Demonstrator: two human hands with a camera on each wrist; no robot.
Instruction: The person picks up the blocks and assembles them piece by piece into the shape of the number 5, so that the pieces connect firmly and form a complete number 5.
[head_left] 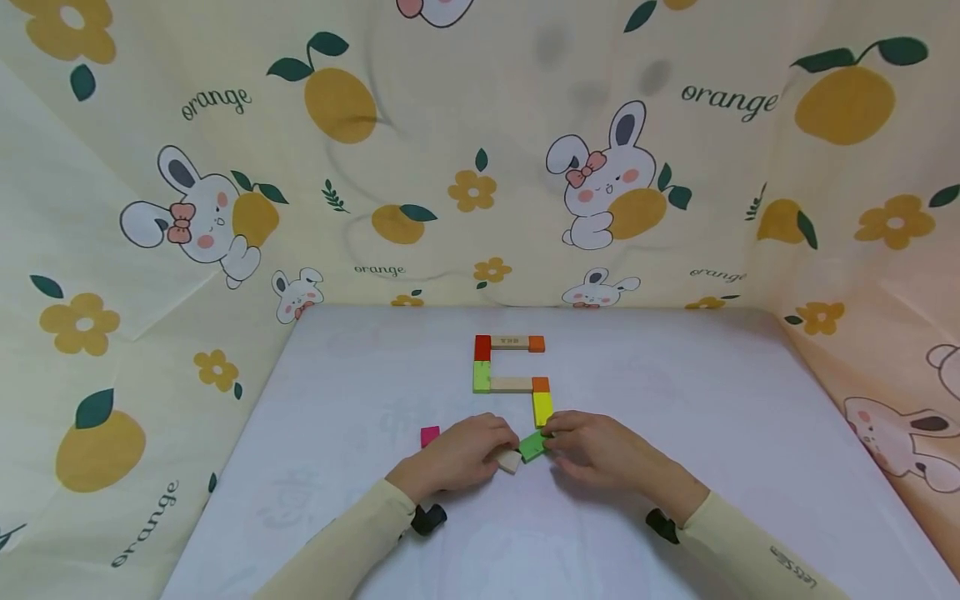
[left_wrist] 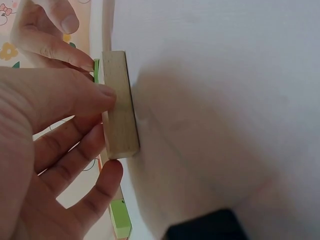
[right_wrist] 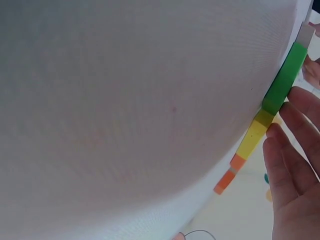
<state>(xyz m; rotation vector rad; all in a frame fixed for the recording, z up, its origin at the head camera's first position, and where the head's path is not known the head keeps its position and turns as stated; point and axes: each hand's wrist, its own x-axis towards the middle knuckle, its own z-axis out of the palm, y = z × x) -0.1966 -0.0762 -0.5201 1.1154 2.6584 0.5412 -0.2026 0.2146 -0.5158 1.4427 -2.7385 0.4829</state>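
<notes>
Near the front middle of the white table, my left hand holds a plain wooden block. Its thumb presses one side while the other fingers lie behind and at the end of the block. My right hand touches a green block with its fingertips, the fingers only slightly bent. The green block lies between the wooden block and a yellow block. In the right wrist view these three run in a line, with the green one close against the yellow. Part of the wooden block is hidden under my left hand.
Beyond the hands, an angular row holds a red block, a light green block, wooden blocks and small orange blocks. A pink block lies left of my left hand. Patterned cloth rises behind the table.
</notes>
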